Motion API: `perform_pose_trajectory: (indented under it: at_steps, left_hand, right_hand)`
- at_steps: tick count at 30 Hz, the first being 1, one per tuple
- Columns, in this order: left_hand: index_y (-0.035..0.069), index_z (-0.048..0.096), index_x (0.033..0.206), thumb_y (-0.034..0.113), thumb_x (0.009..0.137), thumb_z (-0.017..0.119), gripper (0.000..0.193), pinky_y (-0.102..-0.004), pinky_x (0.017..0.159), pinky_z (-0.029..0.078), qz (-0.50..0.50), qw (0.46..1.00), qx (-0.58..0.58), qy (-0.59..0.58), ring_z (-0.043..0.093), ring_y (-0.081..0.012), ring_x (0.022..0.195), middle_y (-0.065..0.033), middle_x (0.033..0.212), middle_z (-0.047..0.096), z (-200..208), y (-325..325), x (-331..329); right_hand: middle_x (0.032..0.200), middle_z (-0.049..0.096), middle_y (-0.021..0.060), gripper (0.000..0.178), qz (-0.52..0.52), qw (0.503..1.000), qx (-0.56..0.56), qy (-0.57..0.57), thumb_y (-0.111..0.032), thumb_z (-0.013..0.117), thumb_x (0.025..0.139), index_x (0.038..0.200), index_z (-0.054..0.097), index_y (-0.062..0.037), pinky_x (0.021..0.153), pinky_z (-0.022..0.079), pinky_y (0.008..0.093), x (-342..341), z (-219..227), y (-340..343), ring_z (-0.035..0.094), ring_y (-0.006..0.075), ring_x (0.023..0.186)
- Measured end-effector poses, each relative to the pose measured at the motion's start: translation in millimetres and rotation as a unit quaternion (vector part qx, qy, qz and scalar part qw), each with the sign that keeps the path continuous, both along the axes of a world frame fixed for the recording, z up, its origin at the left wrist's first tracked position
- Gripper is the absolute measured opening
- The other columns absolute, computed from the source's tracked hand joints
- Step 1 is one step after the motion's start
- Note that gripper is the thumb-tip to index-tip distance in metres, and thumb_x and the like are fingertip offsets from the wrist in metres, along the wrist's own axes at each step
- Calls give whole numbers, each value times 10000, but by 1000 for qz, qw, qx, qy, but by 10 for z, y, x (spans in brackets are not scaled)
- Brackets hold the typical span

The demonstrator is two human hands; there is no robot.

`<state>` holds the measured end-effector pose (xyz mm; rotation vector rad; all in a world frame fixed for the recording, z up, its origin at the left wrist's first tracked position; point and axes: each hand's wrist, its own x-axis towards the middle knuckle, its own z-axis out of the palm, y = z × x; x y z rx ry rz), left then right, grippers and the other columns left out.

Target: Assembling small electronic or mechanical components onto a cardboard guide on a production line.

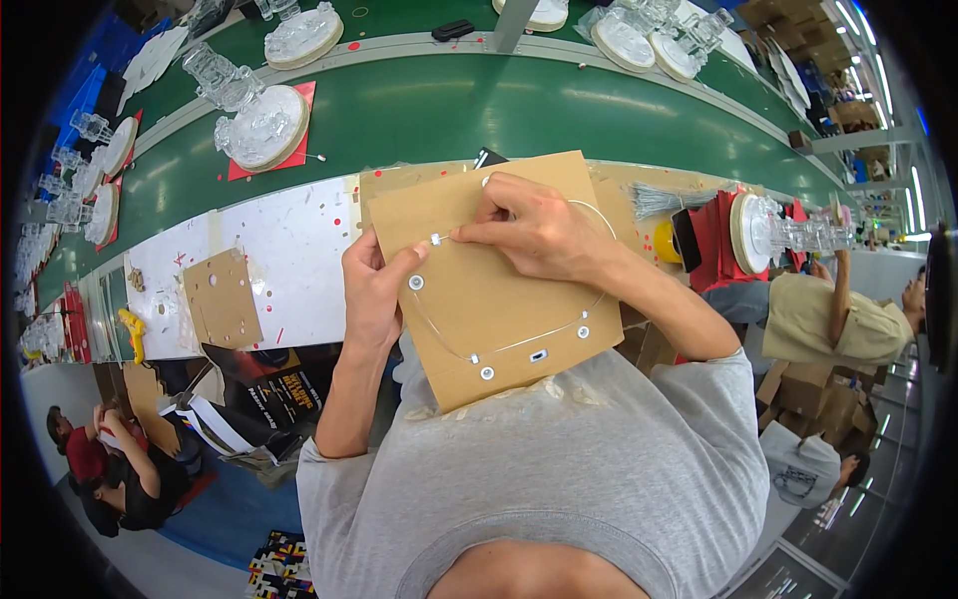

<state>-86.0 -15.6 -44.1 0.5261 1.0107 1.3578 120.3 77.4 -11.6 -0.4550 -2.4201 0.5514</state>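
Observation:
A square brown board (519, 299) is held tilted in front of my chest. Thin pale wire (439, 334) runs in a loop over its face, through small white clips (475, 358). White round feet (487, 373) sit near its corners, and a small switch-like part (539, 355) lies along the near edge. My left hand (374, 295) grips the left edge, its thumb beside a white clip (435, 240). My right hand (539, 228) is closed in a pinch on the wire just right of that clip; its fingertips partly hide the wire.
A white-topped bench (289, 240) lies beyond, with another brown board with holes (222, 298) and a yellow tool (132, 334) at left. A green conveyor (419, 120) carries clear plastic figures on round bases (264, 130). Red sheets (711, 240) and wire bundles (664, 200) are at right.

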Motion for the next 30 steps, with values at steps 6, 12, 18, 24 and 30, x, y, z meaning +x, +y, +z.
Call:
perform_pose_trajectory:
  at_steps: [6, 12, 18, 24, 30]
  left_hand:
    - [-77, 584, 1267, -58, 843, 649, 429, -319, 919, 511, -45, 998, 37, -30, 646, -165, 1064, -129, 1179, 684, -36, -78, -81]
    - [-84, 551, 1319, -45, 838, 657, 494, -318, 958, 497, -54, 998, 21, -12, 640, -180, 1102, -139, 1246, 660, -48, -114, -152]
    - [-4, 504, 1439, -47, 852, 651, 607, -360, 1055, 469, 27, 995, 97, 5, 631, -230, 1188, -171, 1307, 635, 210, 16, 73]
    - [30, 754, 1140, -37, 785, 784, 363, -436, 1146, 401, 30, 880, 213, 425, 502, -358, 1395, -221, 1479, 541, -66, 38, -183]
    - [-11, 741, 846, -54, 760, 784, 105, -551, 1171, 354, 75, 758, 315, 565, 532, -427, 1365, -222, 1399, 619, 259, 169, -149]
  right_hand:
    - [775, 564, 41, 335, -23, 1000, 19, 10, 31, 765, 671, 985, 792, -83, 632, 528, 344, -101, 9, -91, 605, 212, 723]
    - [803, 589, 38, 338, -28, 998, 44, 22, 7, 759, 653, 986, 751, -46, 628, 536, 350, 32, -2, -93, 617, 215, 733]
    - [799, 592, 49, 350, 3, 993, 115, -17, -24, 719, 630, 980, 733, -14, 594, 535, 354, -67, 62, -34, 620, 219, 726]
    - [815, 622, 24, 343, -86, 985, 147, -14, -37, 730, 643, 984, 754, -73, 573, 529, 328, 3, 56, -104, 635, 212, 722]
    - [899, 673, 49, 290, -146, 985, 84, -29, -30, 753, 725, 1012, 757, -69, 616, 546, 337, -5, 51, -282, 659, 228, 769]
